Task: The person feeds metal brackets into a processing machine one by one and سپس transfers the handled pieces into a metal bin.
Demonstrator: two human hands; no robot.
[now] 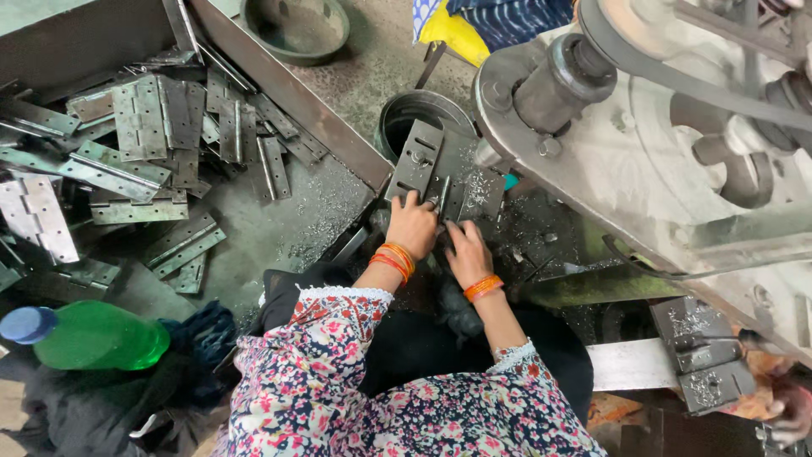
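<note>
At the far left lies a green bottle (100, 336) with a blue cap, and above it a heap of flat metal hinges (144, 135) is spread in a shallow trough, well apart from both hands. None of these is touched now.

The left hand (412, 224) rests with its fingers curled over the near edge of an opened hinge plate (440, 169), gripping that edge. The right hand (468, 252) is just beside it, to the right and slightly nearer to the body, with the fingers pressed flat on the same plate; it is pushing down more than grasping. Beyond the fingertips of both hands the plate reaches forward, over the rim of a round dark bucket (406, 114) and toward the base of the grey belt-driven machine (643, 127). Small metal chips lie on the plate near the right hand.

I judge that the step in hand is the placing of the hinge plate under the machine's working point, holding it steady with both hands. The next move seems to need a small, exact shift of the plate forward from the grip, keeping the fingers behind the tool.

At the far right another person's hand (791, 415) is near two more plates (702, 351).
</note>
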